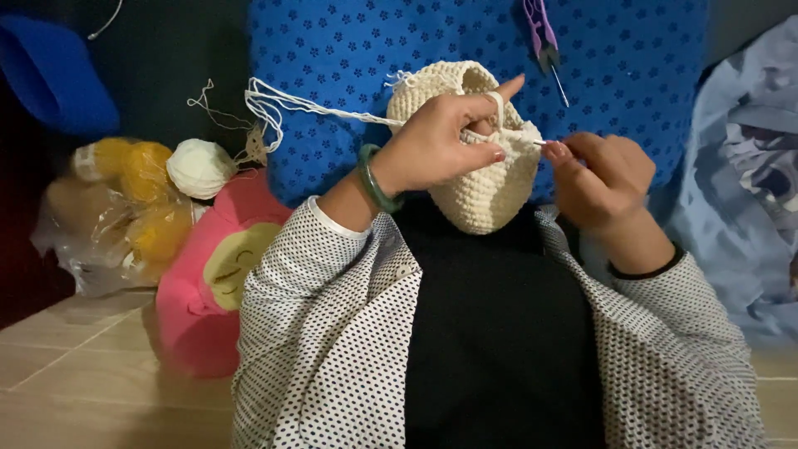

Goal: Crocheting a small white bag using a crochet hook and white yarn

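Observation:
My left hand (445, 141) grips a cream crocheted pouch (485, 185) by its upper edge, with the yarn strand looped over the raised forefinger. My right hand (603, 179) pinches a thin crochet hook (540, 143) whose tip pokes into the pouch's rim. A green bangle (371, 179) circles my left wrist. The cream yarn strand (316, 108) runs left from the work towards a cream yarn ball (199, 168).
A blue patterned mat (349, 58) lies behind the work, with a purple-handled crochet hook (544, 41) on it. A pink plush toy (208, 274) and a plastic bag of yellow yarn (125, 216) sit at the left. Blue-grey cloth (740, 183) is bunched at the right.

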